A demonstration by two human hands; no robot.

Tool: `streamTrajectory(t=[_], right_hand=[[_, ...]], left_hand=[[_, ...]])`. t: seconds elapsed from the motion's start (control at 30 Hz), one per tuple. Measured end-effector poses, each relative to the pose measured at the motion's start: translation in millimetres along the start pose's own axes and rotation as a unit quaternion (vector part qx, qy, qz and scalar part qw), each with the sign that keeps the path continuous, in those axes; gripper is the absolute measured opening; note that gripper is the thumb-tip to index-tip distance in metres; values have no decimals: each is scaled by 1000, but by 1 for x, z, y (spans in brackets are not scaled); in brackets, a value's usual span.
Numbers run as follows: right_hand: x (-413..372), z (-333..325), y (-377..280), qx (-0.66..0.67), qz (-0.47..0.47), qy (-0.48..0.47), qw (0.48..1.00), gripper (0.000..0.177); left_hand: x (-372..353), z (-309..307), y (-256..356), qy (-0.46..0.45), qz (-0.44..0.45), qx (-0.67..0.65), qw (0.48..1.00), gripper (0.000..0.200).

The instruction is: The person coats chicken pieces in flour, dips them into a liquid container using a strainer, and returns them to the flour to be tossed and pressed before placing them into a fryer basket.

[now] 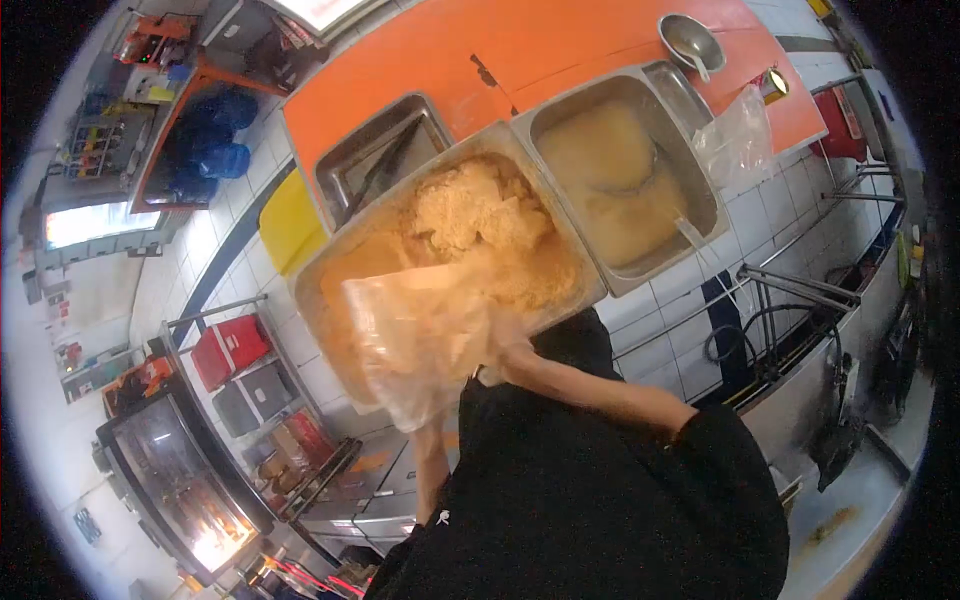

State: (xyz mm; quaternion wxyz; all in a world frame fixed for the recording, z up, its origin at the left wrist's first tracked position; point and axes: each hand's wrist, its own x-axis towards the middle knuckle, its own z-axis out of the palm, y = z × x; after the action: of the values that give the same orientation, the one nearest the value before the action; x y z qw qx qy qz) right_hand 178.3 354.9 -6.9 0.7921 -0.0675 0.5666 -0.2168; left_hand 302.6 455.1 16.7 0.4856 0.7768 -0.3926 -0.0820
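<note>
A clear plastic bag (405,345) with orange-tan powder in it is tilted over a large metal tray (320,345). My left hand (428,428) is at the bag's lower end, its fingers mostly hidden by the plastic. Against the bag's right side, my right hand (503,352) grips it, blurred by motion. The tray holds loose orange breading powder (345,262) and a heap of paler, crumbly coating (475,208) toward its far side.
To the right stands a metal pan (690,215) of cloudy yellowish liquid with a wire strainer in it. A smaller metal pan (335,165) holds dark tongs. On the orange counter (500,50) sit a metal bowl (690,45) and another plastic bag (738,135).
</note>
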Motion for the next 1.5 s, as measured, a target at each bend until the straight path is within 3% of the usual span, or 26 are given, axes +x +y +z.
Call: streamTrajectory(t=[0.07, 0.1, 0.17, 0.3, 0.37, 0.4, 0.43, 0.5, 0.57, 0.63, 0.7, 0.77, 0.83, 0.87, 0.9, 0.93, 0.97, 1.0, 1.07, 1.1, 1.17, 1.27, 1.37, 1.4, 1.43, 1.5], right_hand=[[16, 26, -1, -268, -72, -11, 961, 17], [35, 40, 8, -269, -74, -19, 960, 17], [93, 63, 37, -400, -104, -43, 910, 44], [109, 79, 64, -310, -77, -75, 945, 41], [78, 82, 34, -115, -171, -93, 974, 38], [62, 82, 16, -114, -172, -88, 974, 38], [48, 82, -6, -219, -138, -30, 965, 35], [69, 77, -2, -326, -114, 23, 938, 32], [151, 61, 50, -492, -299, -96, 812, 31], [151, 73, 56, -364, -96, -85, 923, 34], [125, 65, 37, -302, -122, -166, 931, 30], [113, 57, 17, -200, -67, -256, 943, 29], [134, 35, 5, -125, 45, -275, 952, 30], [127, 43, 8, -430, -232, -235, 840, 30], [123, 47, 5, -632, -490, -137, 584, 30], [141, 39, 6, -635, -503, -136, 570, 30], [161, 34, 13, -541, -462, -130, 691, 29], [174, 35, 17, -433, -408, -126, 794, 28], [51, 74, -11, -577, -477, -70, 659, 26], [41, 76, -18, -581, -482, -73, 652, 26], [26, 79, -30, -638, -723, -65, 257, 26], [-38, 95, -43, -573, -712, -165, 371, 29], [-102, 132, -42, -535, -719, -217, 386, 30], [-95, 133, -48, -588, -618, -277, 442, 31], [-113, 153, -51, -581, -652, -270, 406, 29], [-102, 164, -54, -565, -645, -288, 427, 16]], left_hand=[[17, -5, 6, 7, 12, 0, 1000, 41], [27, -7, 8, 13, 17, 4, 1000, 41], [41, -9, 11, 19, 25, 8, 999, 40], [43, -8, 5, 36, 21, 7, 999, 40], [43, -13, 0, 42, 26, 1, 999, 40], [41, -19, 0, 46, 27, 1, 999, 39], [44, -19, -3, 49, 24, 0, 999, 39], [47, -17, -8, 54, 23, -5, 998, 39], [43, -17, -16, 53, 25, -9, 998, 39], [32, -14, -31, 61, 24, -8, 998, 39], [21, -11, -54, 83, 42, 2, 996, 38], [15, 1, -74, 132, 115, 12, 984, 38], [11, 3, -95, 197, 299, 68, 931, 38], [13, -1, -106, 223, 369, 106, 896, 38], [18, 1, -113, 250, 378, 112, 884, 38], [0, 13, -115, 196, 138, 66, 969, 36], [-14, 20, -120, 118, -114, 8, 986, 34], [-17, 12, -115, 129, -113, -1, 985, 34], [-30, -16, -102, 58, -138, 106, 983, 41], [-39, -21, -102, 54, -141, 105, 983, 41], [-45, -27, -107, 80, -154, 52, 983, 42], [-36, -23, -116, 133, -196, -173, 956, 42], [-13, -22, -104, 157, -274, -518, 795, 42], [-2, -24, -98, 169, -291, -574, 747, 42], [3, -25, -92, 185, -305, -600, 716, 42], [11, -36, -82, 214, -314, -588, 714, 42]])
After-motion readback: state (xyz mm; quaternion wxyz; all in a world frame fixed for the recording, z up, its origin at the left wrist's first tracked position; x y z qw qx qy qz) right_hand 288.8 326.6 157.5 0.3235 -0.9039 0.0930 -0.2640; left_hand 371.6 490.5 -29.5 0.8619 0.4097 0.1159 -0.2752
